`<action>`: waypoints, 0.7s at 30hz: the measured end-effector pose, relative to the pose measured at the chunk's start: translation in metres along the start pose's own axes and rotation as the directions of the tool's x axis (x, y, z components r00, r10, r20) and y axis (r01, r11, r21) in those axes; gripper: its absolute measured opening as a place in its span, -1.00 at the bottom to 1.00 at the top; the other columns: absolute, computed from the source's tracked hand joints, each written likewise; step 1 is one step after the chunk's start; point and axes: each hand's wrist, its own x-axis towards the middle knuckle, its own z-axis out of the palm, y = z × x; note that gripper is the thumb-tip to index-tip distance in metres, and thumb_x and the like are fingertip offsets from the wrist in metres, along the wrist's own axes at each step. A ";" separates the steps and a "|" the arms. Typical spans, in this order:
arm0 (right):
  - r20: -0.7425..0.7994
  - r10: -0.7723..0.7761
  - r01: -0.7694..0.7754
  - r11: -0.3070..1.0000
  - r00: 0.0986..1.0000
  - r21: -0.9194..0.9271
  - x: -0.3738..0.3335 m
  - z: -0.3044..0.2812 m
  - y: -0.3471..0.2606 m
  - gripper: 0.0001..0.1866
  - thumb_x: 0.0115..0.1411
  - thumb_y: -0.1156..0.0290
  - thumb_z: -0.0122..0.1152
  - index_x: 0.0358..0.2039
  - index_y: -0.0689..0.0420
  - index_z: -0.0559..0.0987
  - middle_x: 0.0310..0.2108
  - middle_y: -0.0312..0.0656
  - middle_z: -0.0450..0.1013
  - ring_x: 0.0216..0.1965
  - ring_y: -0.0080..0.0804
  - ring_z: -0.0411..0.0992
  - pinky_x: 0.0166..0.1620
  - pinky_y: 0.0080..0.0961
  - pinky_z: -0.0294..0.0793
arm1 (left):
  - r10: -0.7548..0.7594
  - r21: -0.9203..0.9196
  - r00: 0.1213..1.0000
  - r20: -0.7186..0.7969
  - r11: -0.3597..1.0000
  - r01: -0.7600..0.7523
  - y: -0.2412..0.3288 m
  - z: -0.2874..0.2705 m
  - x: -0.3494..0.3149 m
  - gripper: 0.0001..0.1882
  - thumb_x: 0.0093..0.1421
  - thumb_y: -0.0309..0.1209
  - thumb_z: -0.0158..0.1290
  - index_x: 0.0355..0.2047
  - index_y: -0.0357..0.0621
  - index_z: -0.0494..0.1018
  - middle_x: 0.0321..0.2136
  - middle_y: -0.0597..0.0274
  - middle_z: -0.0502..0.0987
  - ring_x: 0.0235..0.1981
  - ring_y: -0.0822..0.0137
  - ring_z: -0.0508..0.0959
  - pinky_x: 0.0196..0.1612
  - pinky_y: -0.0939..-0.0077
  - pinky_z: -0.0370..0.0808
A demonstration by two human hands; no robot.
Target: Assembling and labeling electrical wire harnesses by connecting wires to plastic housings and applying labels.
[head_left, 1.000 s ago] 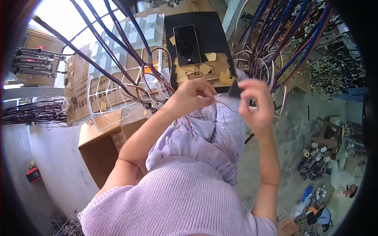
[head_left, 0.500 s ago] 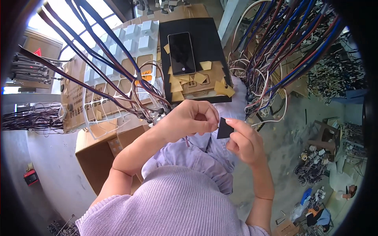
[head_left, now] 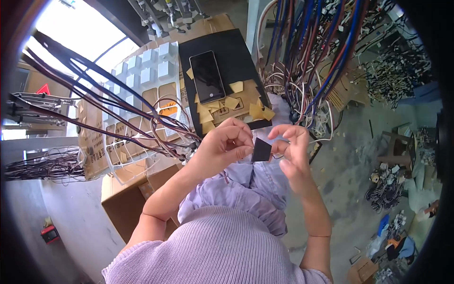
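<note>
- In the head view, we look down past our lilac knitted top (head_left: 222, 236) and pale purple trousers (head_left: 234, 191) at two bare hands raised over the lap.
- Our left hand (head_left: 229, 144) is closed, thumb and fingertips pinching the left edge of a small, flat black piece (head_left: 262, 150).
- That piece is in the air between the hands, tilted, just off the near edge of a larger black sheet (head_left: 227, 45).
- Our right hand (head_left: 293, 149) is loosely open, its thumb apart from its curved fingers. Its fingertips are just beside the piece's right edge; we cannot tell whether they touch it.
- On the black sheet, a dark-screened phone (head_left: 207, 78) lies nearer the left edge than the right, and yellow scraps (head_left: 256, 111) are scattered toward the near edge.
- Beside the sheet's left edge, we see a pale plastic tray (head_left: 147, 75) with raised square blocks; an orange label (head_left: 168, 109) shows near its right edge.
- Bundled dark wires (head_left: 120, 97) cross over the tray, and more coloured wires (head_left: 302, 61) hang beyond the sheet's right edge.
</note>
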 end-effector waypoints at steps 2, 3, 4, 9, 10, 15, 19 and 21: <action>-0.057 -0.064 0.056 0.990 0.996 -0.131 0.000 0.008 0.005 -0.48 0.01 0.59 0.10 -0.05 0.15 0.09 -0.10 -0.06 0.13 -0.34 -0.53 0.29 -0.32 -0.61 0.34 | 0.063 0.156 0.998 0.014 0.986 -0.064 0.000 0.003 0.002 -0.94 0.17 -0.60 0.09 -0.36 -0.28 0.43 -0.21 0.27 0.32 -0.41 0.60 0.41 -0.39 0.71 0.38; -0.097 -0.130 0.101 0.959 0.987 -0.265 0.000 0.010 0.008 -0.49 0.03 0.58 0.16 -0.07 0.15 0.12 -0.14 -0.11 0.14 -0.40 -0.61 0.25 -0.41 -0.70 0.28 | 0.080 0.181 0.997 0.019 0.980 -0.082 -0.003 0.004 0.001 -0.92 0.17 -0.60 0.08 -0.35 -0.27 0.39 -0.26 0.28 0.33 -0.43 0.59 0.40 -0.41 0.71 0.36; -0.105 -0.253 0.203 0.916 0.962 -0.347 -0.001 0.010 0.015 -0.64 0.06 0.57 0.23 -0.20 0.16 0.27 -0.22 -0.19 0.15 -0.47 -0.67 0.15 -0.50 -0.74 0.16 | 0.097 0.206 0.995 0.023 0.973 -0.100 -0.005 0.006 0.000 -0.91 0.18 -0.60 0.07 -0.34 -0.26 0.36 -0.31 0.30 0.34 -0.45 0.59 0.39 -0.42 0.71 0.34; -0.099 -0.144 0.086 0.892 0.985 -0.443 0.000 0.014 0.010 -0.80 0.08 0.61 0.25 -0.38 0.19 0.37 -0.27 -0.29 0.16 -0.46 -0.76 0.12 -0.41 -0.81 0.18 | 0.135 0.247 0.988 -0.071 0.962 -0.113 -0.003 0.018 -0.006 -0.78 0.13 -0.67 -0.04 -0.24 -0.21 0.23 -0.49 0.34 0.28 -0.51 0.59 0.31 -0.48 0.70 0.26; -0.108 -0.121 0.071 0.921 0.987 -0.383 0.000 0.015 0.011 -0.79 0.08 0.62 0.25 -0.34 0.20 0.38 -0.27 -0.30 0.17 -0.45 -0.75 0.14 -0.41 -0.82 0.19 | 0.150 0.222 0.981 -0.122 0.968 -0.120 0.000 0.021 -0.006 -0.73 0.12 -0.68 -0.06 -0.19 -0.20 0.18 -0.49 0.34 0.27 -0.53 0.59 0.30 -0.49 0.70 0.25; -0.159 -0.152 0.094 0.942 0.975 -0.321 -0.001 0.018 0.008 -0.81 0.05 0.59 0.31 -0.34 0.21 0.46 -0.32 -0.36 0.19 -0.50 -0.78 0.15 -0.47 -0.81 0.17 | 0.192 0.008 0.981 -0.022 0.981 -0.192 -0.002 0.018 -0.005 -0.70 0.12 -0.68 -0.09 -0.17 -0.18 0.13 -0.34 0.32 0.20 -0.40 0.58 0.26 -0.35 0.71 0.25; -0.219 -0.165 0.103 0.959 0.962 -0.265 -0.005 0.018 0.006 -0.80 0.01 0.61 0.33 -0.35 0.20 0.49 -0.33 -0.36 0.22 -0.54 -0.78 0.15 -0.49 -0.81 0.18 | 0.156 0.152 0.987 0.042 0.975 -0.161 0.005 0.017 -0.008 -0.70 0.14 -0.64 -0.05 -0.08 -0.21 0.31 -0.38 0.34 0.24 -0.42 0.54 0.26 -0.35 0.70 0.26; -0.151 -0.140 0.062 0.899 0.979 -0.434 -0.007 0.015 0.002 -0.73 0.03 0.70 0.29 -0.26 0.24 0.45 -0.24 -0.32 0.20 -0.39 -0.78 0.27 -0.38 -0.82 0.25 | 0.271 0.326 0.962 0.023 0.908 -0.263 0.004 0.024 -0.006 -0.74 0.16 -0.60 -0.01 -0.12 -0.21 0.34 -0.38 0.30 0.28 -0.42 0.50 0.30 -0.39 0.67 0.28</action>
